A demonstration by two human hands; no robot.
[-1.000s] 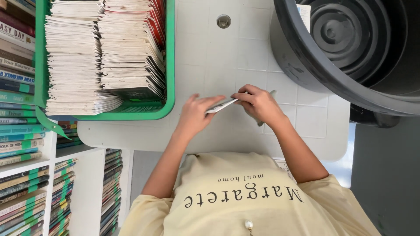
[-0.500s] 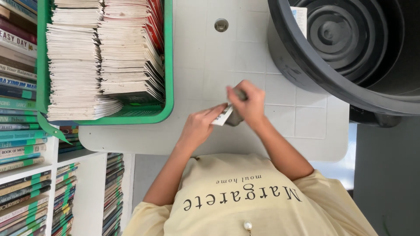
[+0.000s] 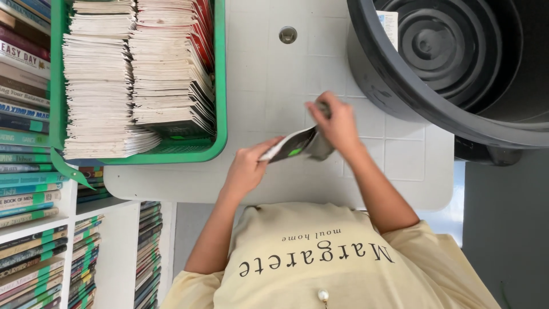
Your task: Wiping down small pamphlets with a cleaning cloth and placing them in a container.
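Both hands hold a thin booklet [image 3: 294,146] with a dark cover, a white edge and a small green mark, just above the white tiled table [image 3: 269,86]. My left hand [image 3: 249,166] pinches its near end. My right hand [image 3: 337,123] grips the far end from above, and the cover bends down under its fingers. My yellow shirt fills the bottom of the view.
A green crate [image 3: 220,86] at the upper left holds two tall stacks of thin booklets [image 3: 137,74]. A big black tub [image 3: 400,91] stands on the table's right part. Shelves of books [image 3: 28,189] run down the left side. A round metal fitting [image 3: 287,35] sits in the tabletop.
The booklet lay almost flat between both hands a second ago. It is now raised and bent, and my right hand has moved up and away from me.
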